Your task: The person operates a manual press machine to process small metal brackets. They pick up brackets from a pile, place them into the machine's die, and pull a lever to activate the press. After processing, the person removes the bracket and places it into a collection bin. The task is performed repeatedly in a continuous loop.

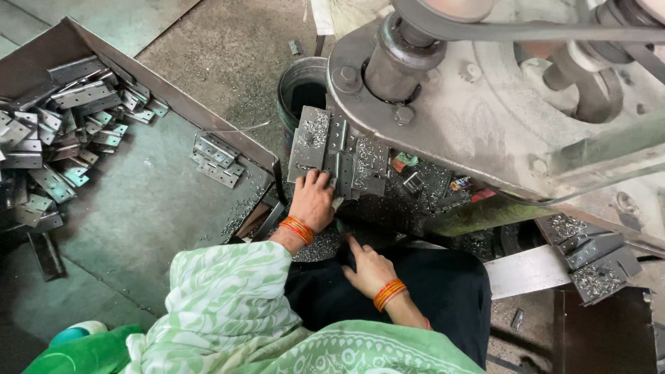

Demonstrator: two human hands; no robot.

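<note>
— Where the view starts, nearest the camera, what do you see?

— A green-and-white patterned cloth (228, 305) draped over the person, with black fabric (415, 291) across the lap. The right hand (370, 269) rests on that black fabric just near of the work surface, fingers loosely spread, holding nothing that I can make out. An orange bangle sits on each wrist.

— And the other hand?

— The left hand (313, 199) lies a little farther off, its fingers curled onto the near edge of the flat grey perforated metal plates (338, 154), which are stacked on the bed of the big grey cast-iron press machine (499, 104). Whether the fingers actually pinch a plate, I cannot tell.

— What is the surface like?

— Dark and gritty, strewn with bright metal shavings (422, 183) around the plates and to their right.

— To the left?

— A large dark sheet-metal tray (138, 208) with a raised rim, holding a heap of grey hinge-like stamped pieces (55, 145) at its far left and a small cluster (216, 158) near its right wall.

— Farther still?

— A round dark metal bucket (299, 86) stands just beyond the plates, on a dusty concrete floor (222, 48). At the right, more stamped pieces (596, 256) lie on a low ledge.
</note>
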